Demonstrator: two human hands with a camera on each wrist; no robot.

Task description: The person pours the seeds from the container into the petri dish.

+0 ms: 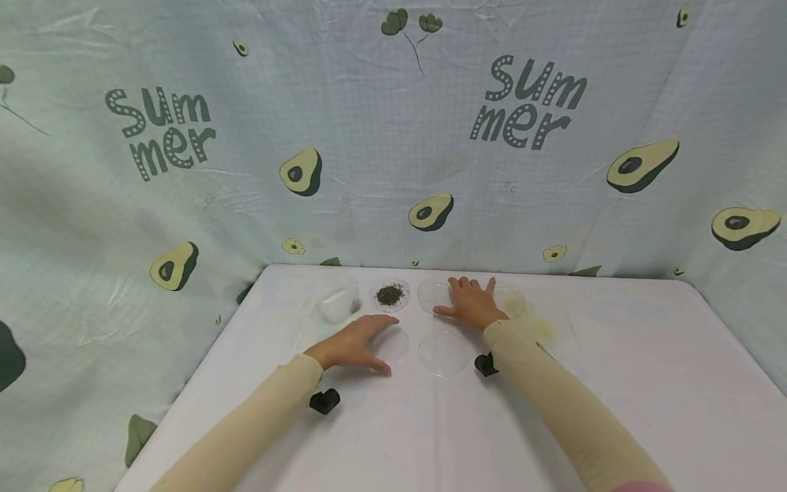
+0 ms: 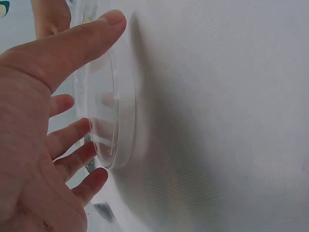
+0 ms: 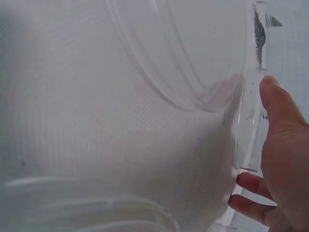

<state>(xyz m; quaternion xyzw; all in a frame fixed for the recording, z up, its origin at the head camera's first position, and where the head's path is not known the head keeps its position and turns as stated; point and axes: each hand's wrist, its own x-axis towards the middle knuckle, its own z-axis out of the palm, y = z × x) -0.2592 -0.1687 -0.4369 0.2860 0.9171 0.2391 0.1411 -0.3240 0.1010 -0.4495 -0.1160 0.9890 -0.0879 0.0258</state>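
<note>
My left hand (image 1: 356, 343) reaches around the left side of a clear shallow dish (image 1: 393, 345), thumb and fingers spread apart. In the left wrist view the thumb lies over the near rim of that dish (image 2: 126, 121), and the fingertips stand by its far side. My right hand (image 1: 472, 304) is farther back, fingers spread, between a clear dish (image 1: 432, 298) on its left and another dish (image 1: 513, 301) partly hidden behind it. In the right wrist view its thumb and fingers stand apart beside a clear dish wall (image 3: 248, 121). A further clear dish (image 1: 443, 354) lies between both forearms.
A dish of dark dried flakes (image 1: 390, 295) sits at the back, with a white rounded container (image 1: 338, 304) left of it. A yellowish stain (image 1: 544, 330) marks the white tabletop (image 1: 615, 383) by the right sleeve. A patterned cloth (image 1: 369, 137) hangs behind the table.
</note>
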